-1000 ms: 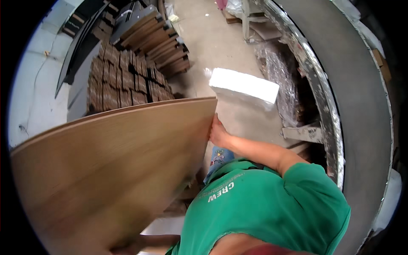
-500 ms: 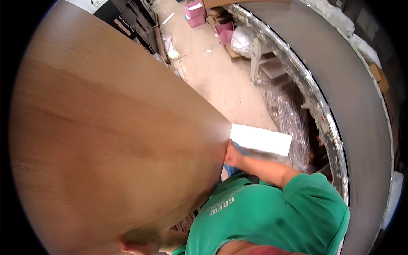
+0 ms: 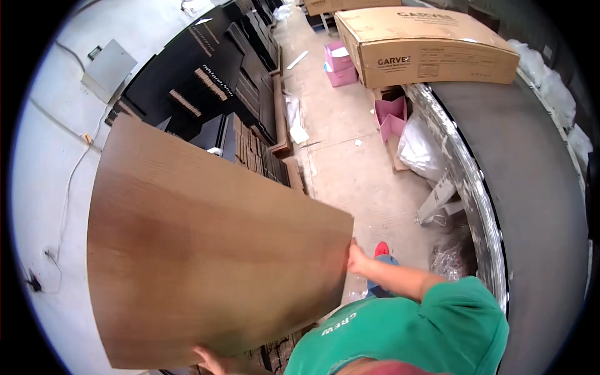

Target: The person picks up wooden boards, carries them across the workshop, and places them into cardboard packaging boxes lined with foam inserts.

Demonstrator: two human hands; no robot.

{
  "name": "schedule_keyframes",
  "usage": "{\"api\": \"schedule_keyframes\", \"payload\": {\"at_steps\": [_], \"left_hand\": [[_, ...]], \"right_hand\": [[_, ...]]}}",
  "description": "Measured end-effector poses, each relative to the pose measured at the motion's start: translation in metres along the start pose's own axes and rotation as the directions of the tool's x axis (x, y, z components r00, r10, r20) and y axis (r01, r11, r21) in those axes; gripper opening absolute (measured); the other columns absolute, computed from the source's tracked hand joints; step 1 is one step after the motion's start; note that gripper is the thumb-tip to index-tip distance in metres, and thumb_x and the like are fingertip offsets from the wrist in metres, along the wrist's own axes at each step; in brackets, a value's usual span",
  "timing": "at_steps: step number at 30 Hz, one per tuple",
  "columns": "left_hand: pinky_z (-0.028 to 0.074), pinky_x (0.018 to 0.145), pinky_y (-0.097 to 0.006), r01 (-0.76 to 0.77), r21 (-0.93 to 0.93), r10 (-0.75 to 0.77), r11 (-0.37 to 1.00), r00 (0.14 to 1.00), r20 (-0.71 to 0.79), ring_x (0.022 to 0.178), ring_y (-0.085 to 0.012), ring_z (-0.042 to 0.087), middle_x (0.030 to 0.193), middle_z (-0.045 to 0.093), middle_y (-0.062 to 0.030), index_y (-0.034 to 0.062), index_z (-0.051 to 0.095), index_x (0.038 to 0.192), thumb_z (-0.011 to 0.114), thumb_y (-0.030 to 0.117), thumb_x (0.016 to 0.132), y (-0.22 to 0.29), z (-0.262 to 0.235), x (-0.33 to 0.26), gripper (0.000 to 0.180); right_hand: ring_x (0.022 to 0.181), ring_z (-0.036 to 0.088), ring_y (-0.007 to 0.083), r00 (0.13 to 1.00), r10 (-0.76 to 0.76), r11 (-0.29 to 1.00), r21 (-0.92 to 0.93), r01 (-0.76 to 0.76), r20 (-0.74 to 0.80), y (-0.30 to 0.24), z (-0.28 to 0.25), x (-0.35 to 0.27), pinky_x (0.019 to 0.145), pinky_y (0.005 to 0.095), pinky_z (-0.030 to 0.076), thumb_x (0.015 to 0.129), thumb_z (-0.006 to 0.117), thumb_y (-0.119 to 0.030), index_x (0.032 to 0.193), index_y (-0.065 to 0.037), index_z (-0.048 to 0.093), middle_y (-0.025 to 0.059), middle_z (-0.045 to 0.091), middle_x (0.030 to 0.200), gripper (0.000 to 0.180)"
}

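Note:
A large brown wood-grain panel [image 3: 219, 250] fills the left and middle of the view, tilted in front of my body. My right hand [image 3: 356, 257] grips its right edge close to the near right corner, with the fingers partly hidden at the board. At the panel's near lower edge, my left hand [image 3: 209, 360] holds on, thumb side showing over the face and the other fingers hidden beneath. Below that edge, a stack of thin brown pieces [image 3: 275, 353] shows in part.
Along the right runs a grey conveyor belt [image 3: 519, 162] with a big cardboard carton [image 3: 431, 53] on it. Black panels [image 3: 206, 62] and stacked boards [image 3: 250, 147] line the left wall. Pink boxes [image 3: 340, 65] and a white plastic bag [image 3: 422, 147] lie by the concrete aisle [image 3: 337, 175].
The panel looks smaller and its whole outline shows more, with the wall beyond it now visible. The carton on the conveyor has come into view; the white block by my right hand is gone from sight.

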State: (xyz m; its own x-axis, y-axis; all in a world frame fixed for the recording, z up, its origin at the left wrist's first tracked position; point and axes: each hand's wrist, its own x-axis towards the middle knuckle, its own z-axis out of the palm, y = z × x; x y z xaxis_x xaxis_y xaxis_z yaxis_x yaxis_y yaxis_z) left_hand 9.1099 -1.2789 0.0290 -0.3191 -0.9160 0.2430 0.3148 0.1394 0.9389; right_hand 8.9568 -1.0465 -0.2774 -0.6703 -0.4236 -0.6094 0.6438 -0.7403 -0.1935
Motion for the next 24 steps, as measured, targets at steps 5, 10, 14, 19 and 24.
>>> {"api": "schedule_keyframes", "payload": {"at_steps": [5, 10, 14, 19, 24], "left_hand": [[0.038, 0.089, -0.039, -0.023, -0.131, 0.07, 0.991, 0.928, 0.367, 0.109, -0.0213, 0.043, 0.122, 0.044, -0.0111, 0.0002, 0.044, 0.12, 0.046, 0.029, 0.087, -0.009, 0.121, 0.018, 0.044], [0.04, 0.087, -0.039, -0.058, -0.152, 0.141, 0.987, 0.774, 0.618, 0.104, -0.024, 0.046, 0.12, 0.045, -0.0138, -0.0012, 0.043, 0.119, 0.046, 0.019, 0.085, -0.029, 0.201, 0.058, 0.04], [0.039, 0.088, -0.039, 0.03, -0.024, 0.002, 0.999, 0.581, 0.814, 0.104, -0.0261, 0.047, 0.115, 0.047, -0.0172, -0.0036, 0.04, 0.12, 0.049, 0.011, 0.078, -0.076, 0.236, 0.114, 0.045], [0.038, 0.087, -0.039, -0.034, -0.126, 0.113, 0.991, 0.708, 0.698, 0.1, -0.026, 0.048, 0.111, 0.049, -0.0172, -0.0035, 0.04, 0.12, 0.059, 0.004, 0.064, -0.104, 0.378, 0.117, 0.059], [0.038, 0.087, -0.038, 0.084, 0.0, -0.066, 0.996, 0.781, 0.622, 0.097, -0.0249, 0.049, 0.111, 0.049, -0.0166, -0.0046, 0.04, 0.118, 0.058, 0.002, 0.061, -0.104, 0.48, 0.121, 0.06]], "right_hand": [[0.109, 0.047, 0.0249, 0.999, 0.012, 0.999, -0.049, -0.015, -0.048, -0.136, 0.055, 0.027, 0.091, 0.0432, 0.038, 0.089, 0.012, -0.053, 0.123, -0.009, 0.04, 0.008, 0.047, 0.122, 0.062], [0.109, 0.047, 0.0232, 0.986, 0.027, 0.999, -0.024, -0.032, -0.163, -0.198, 0.085, 0.083, 0.091, 0.0412, 0.038, 0.09, 0.013, -0.051, 0.123, -0.01, 0.04, 0.0081, 0.047, 0.122, 0.06], [0.108, 0.049, 0.0225, 0.983, 0.024, 1.0, 0.002, -0.024, -0.184, -0.245, 0.079, 0.129, 0.09, 0.0405, 0.04, 0.09, 0.013, -0.049, 0.122, -0.009, 0.04, 0.0075, 0.048, 0.121, 0.058], [0.101, 0.053, 0.024, 0.962, -0.098, 0.995, -0.004, 0.1, -0.256, -0.314, 0.119, 0.203, 0.087, 0.042, 0.043, 0.09, 0.012, -0.05, 0.119, -0.009, 0.044, 0.008, 0.052, 0.114, 0.059], [0.097, 0.055, 0.0254, 0.941, -0.132, 0.991, -0.016, 0.134, -0.312, -0.383, 0.163, 0.265, 0.085, 0.044, 0.044, 0.09, 0.013, -0.05, 0.116, -0.009, 0.046, 0.0091, 0.055, 0.109, 0.059]]}}
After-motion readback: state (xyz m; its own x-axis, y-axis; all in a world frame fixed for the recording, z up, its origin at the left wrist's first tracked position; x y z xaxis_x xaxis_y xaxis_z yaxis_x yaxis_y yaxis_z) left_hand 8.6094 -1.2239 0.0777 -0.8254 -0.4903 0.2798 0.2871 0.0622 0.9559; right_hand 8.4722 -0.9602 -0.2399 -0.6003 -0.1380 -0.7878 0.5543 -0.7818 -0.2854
